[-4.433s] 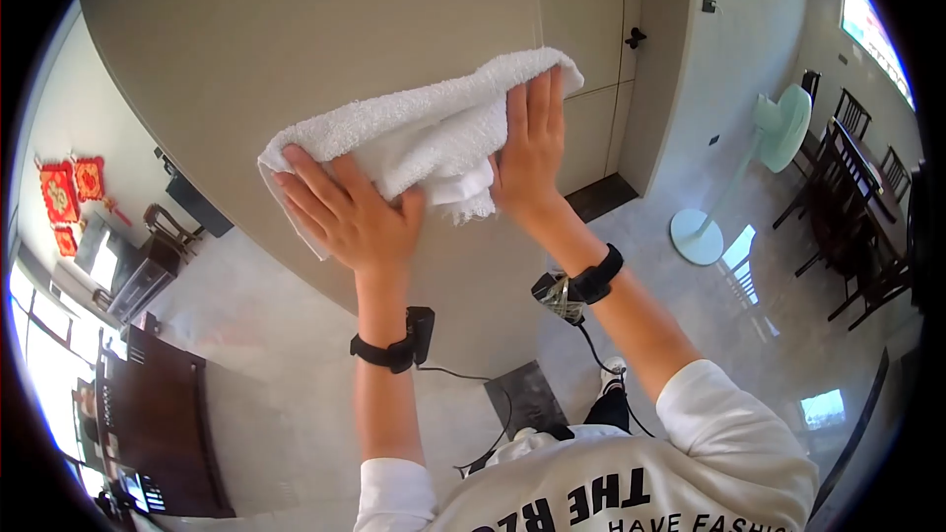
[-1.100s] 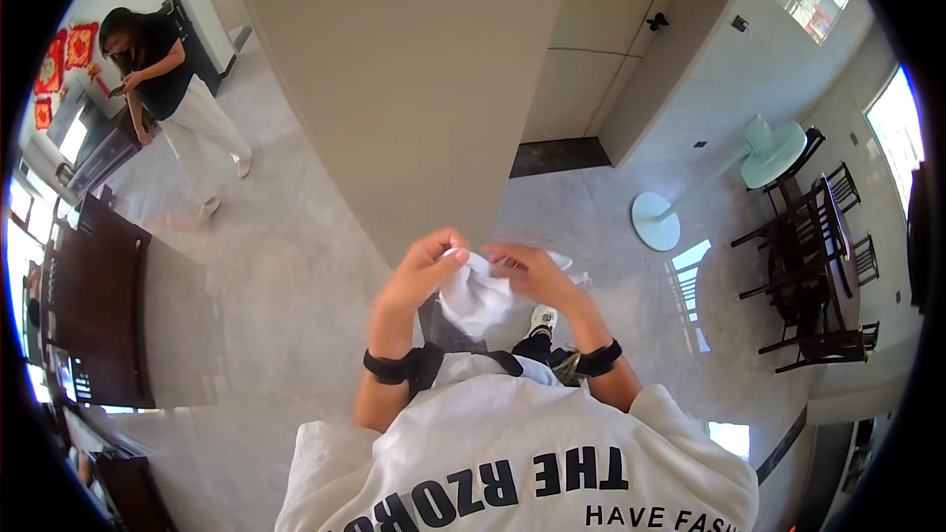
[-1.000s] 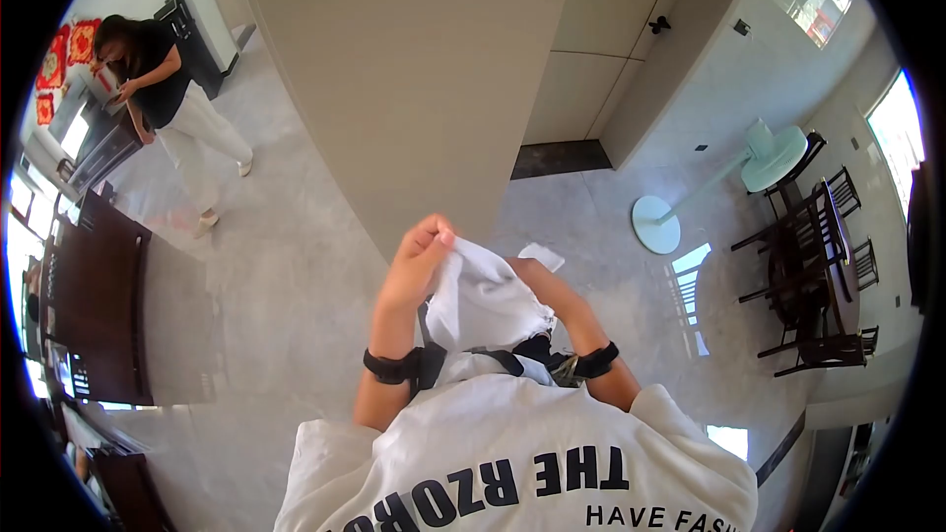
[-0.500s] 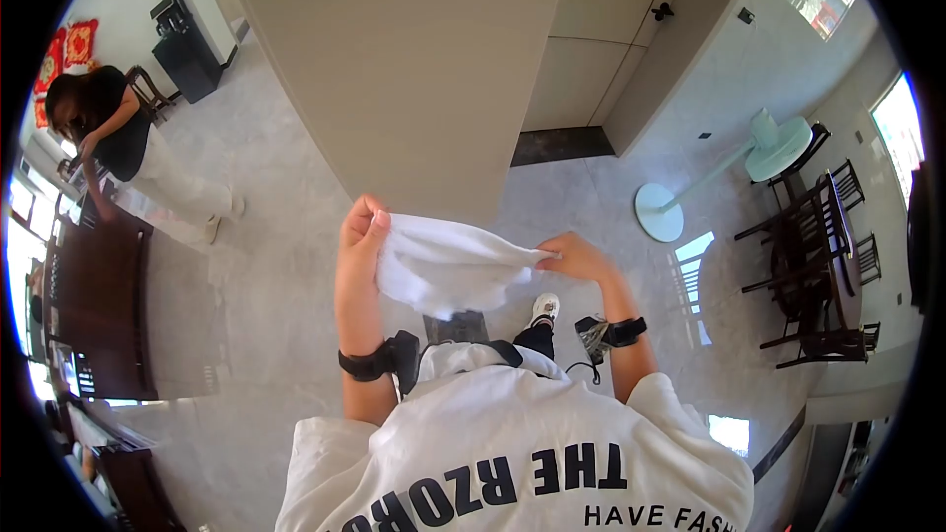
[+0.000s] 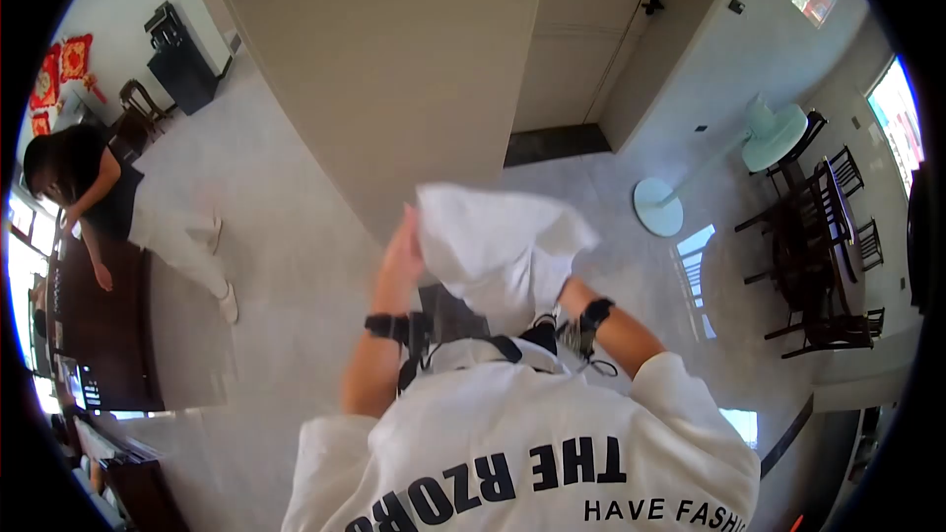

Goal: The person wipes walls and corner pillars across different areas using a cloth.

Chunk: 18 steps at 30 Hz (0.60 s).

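Observation:
A white towel (image 5: 498, 241) hangs in front of my body, blurred, with folds gathering on its right side. My left hand (image 5: 399, 254) is at the towel's left edge, its fingers closed at the upper left corner, though motion smears them. Behind the towel's lower right part is my right hand (image 5: 572, 291); its fingers are hidden by the fabric, so its grip does not show. Black straps with devices sit on both wrists, the left strap (image 5: 387, 327) and the right strap (image 5: 596, 312).
A beige wall block (image 5: 374, 59) stands straight ahead. At the right are a pale green standing fan (image 5: 658, 207) and a dark dining table with chairs (image 5: 808, 236). On the left another person (image 5: 94, 177) bends over a dark wooden cabinet (image 5: 108, 325).
The towel has risen and swung, from stretched flat between both hands to bunched and billowing. My left hand moved right; my right hand went behind the towel. The other person bent lower.

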Motion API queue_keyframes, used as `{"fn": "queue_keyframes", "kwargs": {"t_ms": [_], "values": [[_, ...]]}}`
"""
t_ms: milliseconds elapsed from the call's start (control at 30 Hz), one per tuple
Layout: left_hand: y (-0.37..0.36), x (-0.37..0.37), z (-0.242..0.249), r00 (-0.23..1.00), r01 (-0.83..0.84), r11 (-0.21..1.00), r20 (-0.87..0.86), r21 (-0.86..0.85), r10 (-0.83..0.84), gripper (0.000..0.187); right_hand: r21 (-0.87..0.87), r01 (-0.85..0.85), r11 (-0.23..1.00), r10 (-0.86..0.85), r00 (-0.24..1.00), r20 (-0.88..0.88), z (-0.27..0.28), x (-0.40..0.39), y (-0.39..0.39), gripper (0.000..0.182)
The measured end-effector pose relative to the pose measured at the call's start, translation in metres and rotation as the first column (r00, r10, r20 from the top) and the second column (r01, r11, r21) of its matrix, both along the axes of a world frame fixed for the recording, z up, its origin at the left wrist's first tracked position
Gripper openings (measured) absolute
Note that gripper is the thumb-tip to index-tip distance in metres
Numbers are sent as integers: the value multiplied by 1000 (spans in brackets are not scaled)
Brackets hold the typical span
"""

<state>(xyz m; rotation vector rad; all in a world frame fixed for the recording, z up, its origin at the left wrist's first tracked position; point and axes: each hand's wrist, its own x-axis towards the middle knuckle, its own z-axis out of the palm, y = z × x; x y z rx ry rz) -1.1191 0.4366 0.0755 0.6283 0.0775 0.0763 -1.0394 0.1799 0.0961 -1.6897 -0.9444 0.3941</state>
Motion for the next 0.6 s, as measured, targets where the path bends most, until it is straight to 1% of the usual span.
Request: {"fn": "queue_keyframes", "kwargs": {"t_ms": [33,100,133,200,233,267,333,400,467,500,533,567,600], "values": [[-10,2,-15,999,-1,1000,-52,29,3,76,-49,-55,997,57,997,53,-7,4,11,48],[-8,-4,-20,950,87,992,-291,-90,-110,79,-177,-152,972,176,976,127,-7,12,22,48],[-9,-11,-25,891,120,979,-417,-167,-180,81,-220,-129,967,165,974,154,4,13,15,50],[0,-15,-57,861,284,942,-385,-177,-332,81,-324,-129,937,245,904,351,-8,29,12,51],[1,-12,-59,841,363,915,-361,-175,-403,82,-371,-121,921,291,846,447,-11,35,12,52],[0,-11,-61,840,387,897,-319,-214,-438,78,-407,-105,907,320,800,508,-14,41,11,51],[-11,-12,-46,837,431,855,-226,-289,-498,70,-446,-90,890,359,742,566,-24,48,8,50],[-20,-5,-55,929,270,936,-194,-225,-315,57,-470,-93,878,391,706,590,-34,54,5,49],[-33,-4,-32,976,102,990,-183,-98,-118,43,-486,-112,867,424,678,600,-47,60,6,48],[-44,-9,17,983,21,1000,-185,0,-21,36,-491,-133,861,444,668,598,-53,61,7,48],[-47,-11,43,981,-58,993,-177,98,75,29,-495,-159,854,465,662,588,-60,64,8,47],[-35,-7,31,968,-146,964,-170,222,185,31,-496,-194,847,486,661,572,-67,66,8,47],[-15,-5,7,946,-225,913,-149,340,289,33,-492,-237,838,507,675,537,-72,68,7,47]]}}
